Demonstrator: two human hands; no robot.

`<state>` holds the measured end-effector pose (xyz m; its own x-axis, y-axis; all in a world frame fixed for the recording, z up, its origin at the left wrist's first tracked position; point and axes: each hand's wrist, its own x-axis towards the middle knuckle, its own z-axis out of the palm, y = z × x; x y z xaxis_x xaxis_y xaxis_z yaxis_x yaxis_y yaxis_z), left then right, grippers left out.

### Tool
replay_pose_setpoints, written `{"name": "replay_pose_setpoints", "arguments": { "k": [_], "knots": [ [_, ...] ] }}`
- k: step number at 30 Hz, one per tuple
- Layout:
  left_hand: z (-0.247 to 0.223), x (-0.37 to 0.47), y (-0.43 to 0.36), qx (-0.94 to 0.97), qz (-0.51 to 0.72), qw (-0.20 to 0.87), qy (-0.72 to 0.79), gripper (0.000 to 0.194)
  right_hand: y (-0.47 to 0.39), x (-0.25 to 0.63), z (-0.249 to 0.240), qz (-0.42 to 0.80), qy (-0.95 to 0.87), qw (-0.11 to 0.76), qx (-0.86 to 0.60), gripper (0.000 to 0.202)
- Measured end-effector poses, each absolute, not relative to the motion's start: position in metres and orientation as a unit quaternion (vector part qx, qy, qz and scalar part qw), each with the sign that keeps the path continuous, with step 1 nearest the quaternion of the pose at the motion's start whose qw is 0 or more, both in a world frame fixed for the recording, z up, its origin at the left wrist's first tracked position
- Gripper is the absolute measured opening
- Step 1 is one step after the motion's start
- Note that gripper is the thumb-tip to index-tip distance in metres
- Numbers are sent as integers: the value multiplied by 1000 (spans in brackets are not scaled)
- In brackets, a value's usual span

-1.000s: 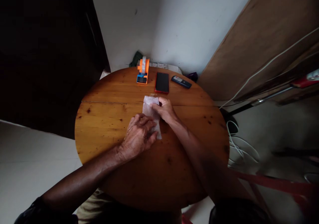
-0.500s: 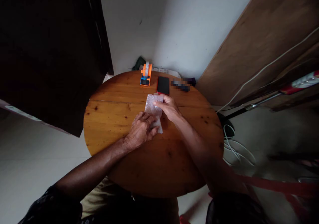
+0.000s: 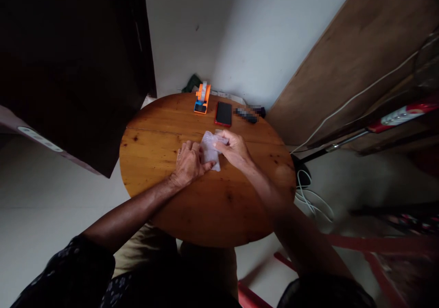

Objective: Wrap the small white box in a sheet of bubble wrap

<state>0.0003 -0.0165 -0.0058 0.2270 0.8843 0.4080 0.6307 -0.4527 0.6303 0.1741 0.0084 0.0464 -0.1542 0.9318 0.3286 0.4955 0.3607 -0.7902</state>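
Observation:
A small pale, translucent wrap [image 3: 210,149], like bubble wrap, lies on the round wooden table [image 3: 206,216]. My right hand [image 3: 236,149] pinches its upper right part between thumb and fingers. My left hand [image 3: 190,161] rests at its left edge, the thumb lying over the lower part and the fingers bent on the wood. Whether anything is inside the wrap cannot be made out.
Toward the table's back edge stand an orange and blue tape dispenser [image 3: 202,98], a dark tablet or phone with a red edge [image 3: 223,114] and a blurred dark object [image 3: 246,114]. White cables [image 3: 310,198] lie on the floor at right.
My right hand has drawn the top right of the wrap over to the right, and the wrap looks shorter. My left hand has shifted slightly left and up. The whole view has moved a little.

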Motion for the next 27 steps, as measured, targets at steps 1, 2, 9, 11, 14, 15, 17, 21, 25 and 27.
{"name": "replay_pose_setpoints", "arguments": {
  "k": [1, 2, 9, 11, 14, 15, 17, 21, 25, 27],
  "knots": [
    [-6, 0, -17, 752, 376, 172, 513, 41, 5, 174, 47, 261, -717, 416, -494, 9],
    [-5, 0, -18, 743, 376, 176, 526, 45, 1, 174, 47, 261, -721, 416, -490, 9],
    [-6, 1, -14, 737, 380, 221, 512, 74, -32, 171, 30, 253, -725, 411, -491, 13],
    [-6, 0, -14, 752, 373, 245, 485, 62, -41, 171, 19, 245, -721, 428, -487, 13],
    [-7, -1, -13, 759, 379, 267, 457, 39, -52, 169, 5, 241, -716, 458, -469, 11],
    [-7, -1, -13, 760, 381, 270, 451, 32, -54, 168, 3, 242, -714, 468, -460, 11],
    [-7, -2, -13, 767, 379, 273, 440, 23, -58, 166, -1, 231, -720, 482, -443, 12],
    [0, -9, -14, 790, 347, 260, 433, 19, -60, 168, -4, 165, -762, 471, -413, 21],
    [9, -19, -15, 841, 292, 256, 377, 39, -58, 174, -8, 144, -785, 463, -386, 28],
    [8, -22, -13, 859, 280, 244, 352, 46, -58, 176, -9, 150, -785, 460, -386, 27]
  ]
}}
